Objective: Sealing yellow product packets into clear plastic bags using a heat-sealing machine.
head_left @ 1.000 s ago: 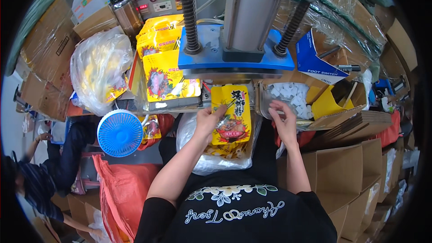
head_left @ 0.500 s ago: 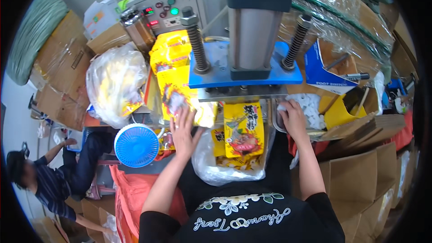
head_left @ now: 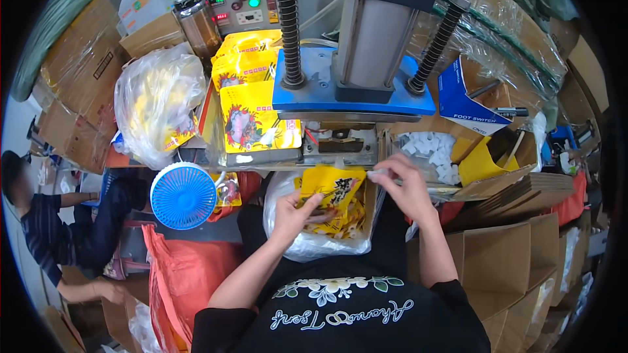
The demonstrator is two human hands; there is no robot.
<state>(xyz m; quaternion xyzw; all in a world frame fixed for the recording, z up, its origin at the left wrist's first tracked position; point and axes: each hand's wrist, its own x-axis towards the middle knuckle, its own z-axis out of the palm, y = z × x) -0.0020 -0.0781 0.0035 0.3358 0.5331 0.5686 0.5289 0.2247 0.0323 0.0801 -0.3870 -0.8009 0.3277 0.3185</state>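
Note:
My left hand (head_left: 292,217) is closed on the edge of a yellow printed pouch (head_left: 335,185), thumb on top, holding it tilted above a plastic-lined box (head_left: 293,250). More yellow pouches (head_left: 340,223) lie in that box at my lap. At the pouch's upper right, my right hand (head_left: 409,189) pinches a small white piece (head_left: 375,174) between thumb and fingertips. Similar white pieces (head_left: 432,151) are heaped in a tray beyond that hand. Ahead stands a press with a blue plate (head_left: 314,91), its metal bed (head_left: 340,147) uncovered below.
Stacked yellow pouches (head_left: 261,117) lie left of the press, near a clear bag (head_left: 160,104) of pouches. A blue fan (head_left: 183,196) sits at the left edge, a blue-and-white carton (head_left: 468,101) at right. Cardboard boxes (head_left: 494,261) flank me. Another person (head_left: 65,225) works at far left.
My left hand has come from the pouch stack to grip a pouch over the box. My right hand has left the tray with a white piece. The whole view has shifted slightly.

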